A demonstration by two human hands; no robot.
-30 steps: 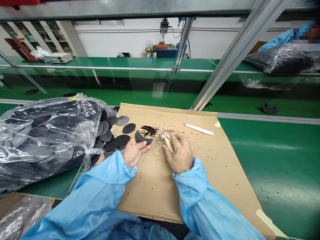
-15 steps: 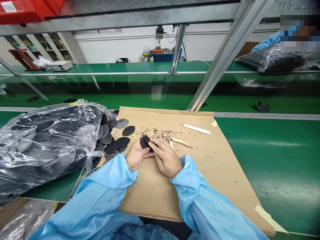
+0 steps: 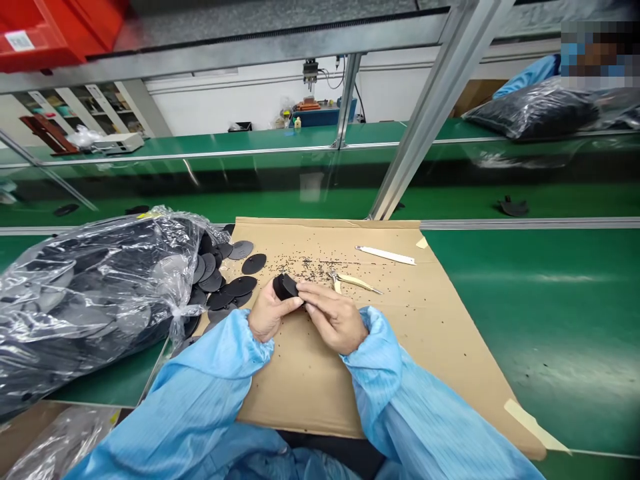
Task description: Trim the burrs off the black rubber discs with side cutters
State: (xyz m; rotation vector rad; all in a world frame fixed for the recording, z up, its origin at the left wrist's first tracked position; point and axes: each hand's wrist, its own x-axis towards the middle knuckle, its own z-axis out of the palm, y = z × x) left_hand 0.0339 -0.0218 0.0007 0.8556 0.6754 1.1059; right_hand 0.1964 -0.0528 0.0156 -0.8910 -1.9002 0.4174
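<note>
Between my hands, above the brown cardboard sheet (image 3: pixel 310 393), is a small stack of black discs (image 3: pixel 285 286). My left hand (image 3: pixel 267 312) is closed round its left and lower side, thumb across the front. The fingers of my right hand (image 3: pixel 336 319) press on its right edge. Loose black oval discs (image 3: pixel 240 287) lie in a pile left of my hands. Just beyond my right hand rest cutting pliers (image 3: pixel 353 281) with cream handles. Small black crumbs (image 3: pixel 310 265) are scattered over the cardboard.
A clear plastic bag (image 3: pixel 100 300) full of dark discs bulges at the left. A white knife-like strip (image 3: pixel 385 255) lies on the cardboard's far right. A metal post (image 3: pixel 415 127) rises behind. A red bin (image 3: pixel 60 33) hangs top left. A co-worker's blue sleeve (image 3: pixel 525 77) shows far right.
The discs in my hands have turned so their stacked edges show more and sit closer together. The whole view has shifted slightly; the pliers and strip lie as before.
</note>
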